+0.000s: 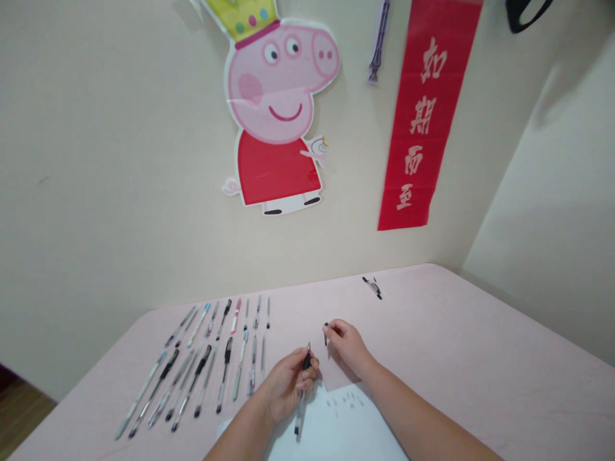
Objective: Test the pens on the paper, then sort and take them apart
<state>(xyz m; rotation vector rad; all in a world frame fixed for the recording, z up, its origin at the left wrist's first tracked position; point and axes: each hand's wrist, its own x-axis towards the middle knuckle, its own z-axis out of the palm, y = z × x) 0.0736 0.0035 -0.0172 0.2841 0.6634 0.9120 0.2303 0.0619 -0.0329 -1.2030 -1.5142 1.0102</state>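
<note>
Clear-barrelled pen with a black grip and a bare metal tip (300,413) stands tilted in the person's left hand (289,384), tip up, above the near side of the table. The left thumb and forefinger pinch it around the grip, the other fingers curled about the barrel. The right hand (350,349) is just beside, thumb and forefinger pressed together on a small, slim black piece (325,334), probably a cap, though it is too small and blurred to be sure. Piece and pen tip are apart.

Beneath the left hand lies a white sheet of paper (336,438) with small dark marks near its far edge. To the left, assorted slim plastic pens (223,376) lie in two rows on the pale pink tablecloth (480,358); near the wall, farther right, rests a little cluster of black and clear parts (372,288).

The step in hand looks like capping or uncapping the pen. Either way, the next move calls for a steady left grip and careful lining-up of the piece with the tip.
</note>
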